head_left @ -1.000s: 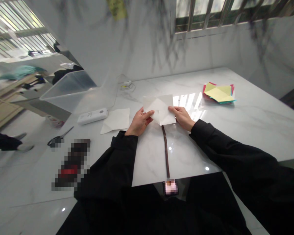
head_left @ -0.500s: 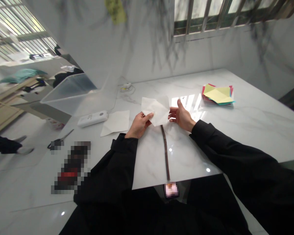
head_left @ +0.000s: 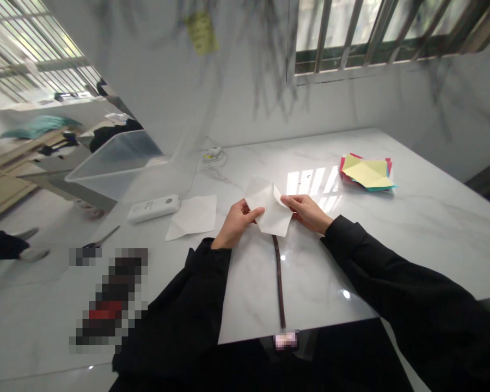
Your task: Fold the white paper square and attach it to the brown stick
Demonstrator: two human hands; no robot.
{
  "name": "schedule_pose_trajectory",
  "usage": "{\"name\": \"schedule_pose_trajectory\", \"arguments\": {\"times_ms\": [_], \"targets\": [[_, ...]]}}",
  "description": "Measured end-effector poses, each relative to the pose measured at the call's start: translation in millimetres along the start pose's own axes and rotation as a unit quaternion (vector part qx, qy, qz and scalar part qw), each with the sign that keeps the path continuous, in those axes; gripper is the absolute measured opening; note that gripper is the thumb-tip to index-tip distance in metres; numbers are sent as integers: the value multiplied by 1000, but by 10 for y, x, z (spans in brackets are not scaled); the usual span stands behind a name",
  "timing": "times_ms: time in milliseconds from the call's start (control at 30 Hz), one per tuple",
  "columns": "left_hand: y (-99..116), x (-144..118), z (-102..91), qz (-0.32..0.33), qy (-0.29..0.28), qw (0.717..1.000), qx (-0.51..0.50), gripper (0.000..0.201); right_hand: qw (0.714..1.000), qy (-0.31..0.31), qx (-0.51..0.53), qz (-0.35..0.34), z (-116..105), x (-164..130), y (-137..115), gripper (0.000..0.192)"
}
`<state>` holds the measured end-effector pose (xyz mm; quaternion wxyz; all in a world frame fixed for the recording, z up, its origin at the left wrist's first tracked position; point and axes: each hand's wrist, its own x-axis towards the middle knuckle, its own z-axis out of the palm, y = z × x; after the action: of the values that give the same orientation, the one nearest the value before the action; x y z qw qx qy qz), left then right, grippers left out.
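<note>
A creased sheet of white paper (head_left: 270, 208) is held up between my two hands over the table. My left hand (head_left: 240, 218) pinches its left edge, thumb lying on top. On the opposite side, the thumb and fingers of my right hand (head_left: 306, 211) are closed on the right edge, where a flap of the sheet stands up. Beneath the paper a thin dark brown stick (head_left: 279, 283) lies on the table, its far end hidden by the sheet. A second white sheet (head_left: 194, 216) rests flat to the left of my left hand.
A white oblong device (head_left: 154, 208) and scissors (head_left: 102, 239) lie at left, near a blurred-out dark item (head_left: 118, 288). Colored paper sheets (head_left: 367, 173) are stacked at the right. A clear plastic bin (head_left: 110, 163) stands back left; a small cable (head_left: 214, 155) lies by the wall.
My right hand, apart from the sheet's edge with its thumb raised before, has closed on it. The right side of the paper is now bent up. The view has tilted up slightly.
</note>
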<state>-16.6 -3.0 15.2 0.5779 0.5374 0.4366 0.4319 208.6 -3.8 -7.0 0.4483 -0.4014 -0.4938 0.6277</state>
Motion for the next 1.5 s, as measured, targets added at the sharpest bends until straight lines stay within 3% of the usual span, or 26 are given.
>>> {"name": "schedule_pose_trajectory", "arguments": {"times_ms": [100,333,500,733,1000,1100,1233,1300,1433,1500], "targets": [[40,-33,15,13,-17,998,59,42,999,-10,-47,0,6,-14,14,48],[99,-105,87,21,-30,999,17,44,998,-39,-44,-3,40,-50,5,43],[65,-101,89,9,-19,1000,20,42,996,-26,-83,-11,30,-86,13,42],[67,-152,146,1,-46,999,29,42,988,-14,-150,-22,91,-156,-32,44],[137,-148,184,14,-38,998,50,47,999,25,-36,30,61,-150,-55,50],[180,-158,105,49,-25,996,74,64,997,59,41,26,40,-104,-22,48],[224,-196,66,124,-89,975,165,83,989,88,116,32,37,-58,-11,42],[220,-211,110,165,-99,961,198,70,987,87,134,33,41,-55,-10,41],[170,-226,246,222,-37,949,220,12,991,68,109,21,48,-73,13,42],[138,-230,294,223,-1,947,232,12,996,45,71,13,53,-84,26,43]]}}
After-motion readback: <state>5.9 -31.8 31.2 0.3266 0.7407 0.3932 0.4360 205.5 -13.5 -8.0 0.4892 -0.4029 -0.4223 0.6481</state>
